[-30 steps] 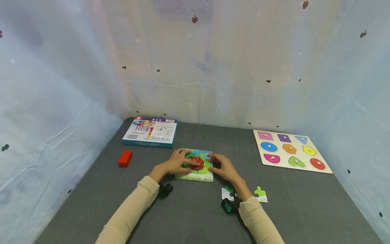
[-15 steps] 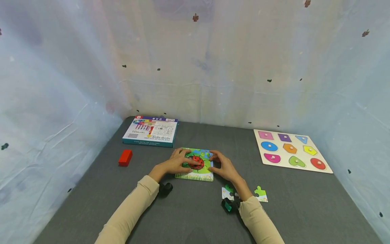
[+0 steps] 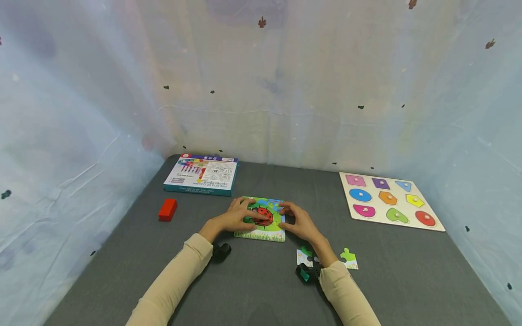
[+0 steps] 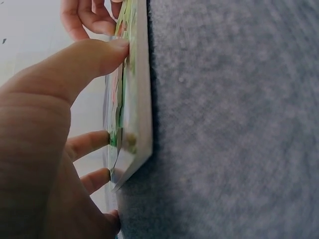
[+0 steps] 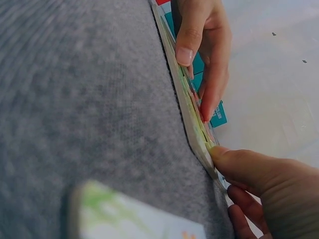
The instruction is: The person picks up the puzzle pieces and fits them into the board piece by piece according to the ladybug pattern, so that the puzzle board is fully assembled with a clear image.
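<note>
A jigsaw board [image 3: 265, 236] with a red ladybird picture lies flat on the table in the head view. My left hand [image 3: 234, 217] rests over its left side with fingers spread. In the left wrist view the left thumb [image 4: 99, 59] touches the board's face, with other fingertips along the far edge. At the right edge of the board is my right hand [image 3: 301, 224], thumb and fingertips apart on the puzzle. The right wrist view shows the right thumb [image 5: 239, 162] at the board's edge. Two loose jigsaw pieces, one a green-and-white piece [image 3: 350, 260], lie near the right wrist.
Behind to the left lies a flat boxed set [image 3: 201, 176], with a red block [image 3: 167, 210] in front of it. A shape puzzle board [image 3: 391, 201] with knobbed pieces lies at the right. Pale sheeting [image 3: 306, 90] hangs around the grey table [image 3: 244, 290].
Both hands stay almost in place on the jigsaw board. The head view has shifted very slightly.
</note>
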`<state>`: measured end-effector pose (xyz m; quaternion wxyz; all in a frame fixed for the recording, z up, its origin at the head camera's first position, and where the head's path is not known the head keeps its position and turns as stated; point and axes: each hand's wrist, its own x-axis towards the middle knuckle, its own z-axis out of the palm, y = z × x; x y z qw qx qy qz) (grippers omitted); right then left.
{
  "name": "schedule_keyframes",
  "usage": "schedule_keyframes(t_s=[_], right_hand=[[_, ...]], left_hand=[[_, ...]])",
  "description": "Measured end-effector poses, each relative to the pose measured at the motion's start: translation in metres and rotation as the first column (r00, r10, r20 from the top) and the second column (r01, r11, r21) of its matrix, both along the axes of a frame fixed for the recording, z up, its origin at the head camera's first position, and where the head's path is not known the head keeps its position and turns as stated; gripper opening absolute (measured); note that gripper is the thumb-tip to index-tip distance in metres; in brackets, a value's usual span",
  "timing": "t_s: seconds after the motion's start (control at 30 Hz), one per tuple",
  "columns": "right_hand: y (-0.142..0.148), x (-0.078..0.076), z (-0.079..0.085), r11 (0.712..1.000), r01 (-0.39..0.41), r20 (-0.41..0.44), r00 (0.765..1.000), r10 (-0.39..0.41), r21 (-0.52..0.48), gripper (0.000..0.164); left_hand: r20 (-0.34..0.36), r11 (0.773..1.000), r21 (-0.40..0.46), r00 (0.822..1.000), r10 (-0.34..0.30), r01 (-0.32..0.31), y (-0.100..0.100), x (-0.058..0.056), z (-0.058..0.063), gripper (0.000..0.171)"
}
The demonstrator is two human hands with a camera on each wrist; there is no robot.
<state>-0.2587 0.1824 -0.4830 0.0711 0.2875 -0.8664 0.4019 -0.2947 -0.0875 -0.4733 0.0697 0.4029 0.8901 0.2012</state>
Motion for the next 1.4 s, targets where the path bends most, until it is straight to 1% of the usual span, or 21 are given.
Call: schedule_keyframes(t_s=[0.13,0.33,0.53,0.77,1.0,1.17,1.3,1.4], right_hand=[[-0.0003,-0.0005,0.0008,1.000,0.007,0.016,1.000,-0.008,0.016,0.057],[-0.0014,-0.0007,0.0002,1.000,0.005,0.030,1.000,-0.005,0.016,0.054],[-0.0031,0.0018,0.0008,0.999,0.004,0.002,1.000,-0.004,0.044,0.049],[-0.0016,0.0052,0.0016,0.995,0.052,0.004,0.999,-0.053,0.088,0.045],[0.0003,0.0047,0.0019,0.997,0.045,0.004,0.999,-0.046,0.070,0.042],[0.0005,0.0046,0.0020,0.996,0.050,0.008,0.999,-0.050,0.068,0.040],[0.0009,0.0039,-0.0002,0.998,0.045,-0.022,0.999,-0.044,0.052,0.038],[0.0015,0.0034,-0.0026,0.999,0.022,-0.073,0.997,-0.020,0.024,0.036]], left_hand=[[0.001,1.000,-0.005,1.000,0.003,-0.003,0.0004,0.0001,0.0010,0.039],[0.001,1.000,0.010,1.000,-0.009,0.009,0.0003,0.0007,0.0009,0.040],[0.007,1.000,-0.001,1.000,0.000,0.000,0.0003,0.0012,-0.0009,0.039],[0.003,1.000,0.004,1.000,-0.004,0.004,-0.0002,0.0016,-0.0018,0.040],[-0.029,1.000,0.006,0.999,-0.016,0.016,-0.0004,-0.0003,-0.0011,0.041],[-0.017,1.000,-0.002,1.000,-0.006,0.006,0.0002,-0.0005,-0.0006,0.042],[-0.011,1.000,-0.006,1.000,-0.001,0.000,0.0003,-0.0002,-0.0004,0.043],[-0.016,1.000,-0.010,1.000,-0.004,0.004,0.0004,-0.0002,-0.0006,0.043]])
